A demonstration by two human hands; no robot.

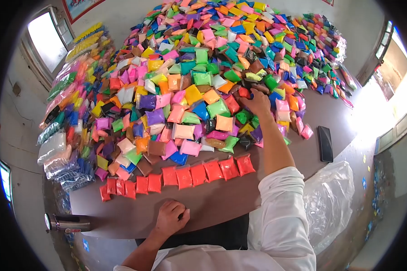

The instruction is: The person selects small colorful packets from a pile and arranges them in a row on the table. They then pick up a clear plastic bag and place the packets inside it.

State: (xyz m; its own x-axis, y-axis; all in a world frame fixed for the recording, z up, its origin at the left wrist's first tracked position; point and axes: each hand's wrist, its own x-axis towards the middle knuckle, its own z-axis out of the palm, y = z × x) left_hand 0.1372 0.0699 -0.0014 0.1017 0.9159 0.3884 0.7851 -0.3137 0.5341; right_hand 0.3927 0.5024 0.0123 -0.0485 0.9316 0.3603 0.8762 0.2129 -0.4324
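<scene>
My right hand (258, 104) reaches into a large heap of small colourful packets (201, 77). Its fingers are apart, with the tips at a small red packet (243, 92); neighbouring packets partly hide them. I cannot see a firm grip on it. Down by the near table edge, my left hand (172, 216) rests with curled fingers and nothing visible in them. Between the heap and that hand lies a slightly curved row of several red packets (184, 177), side by side on the brown table (226, 196).
Stacked clear bags of packets (56, 147) line the left side. A metal flask (68, 223) lies at the left table edge. To the right are a black phone (325, 144) and a clear plastic bag (329, 201). More packets (319, 49) are piled at the back right.
</scene>
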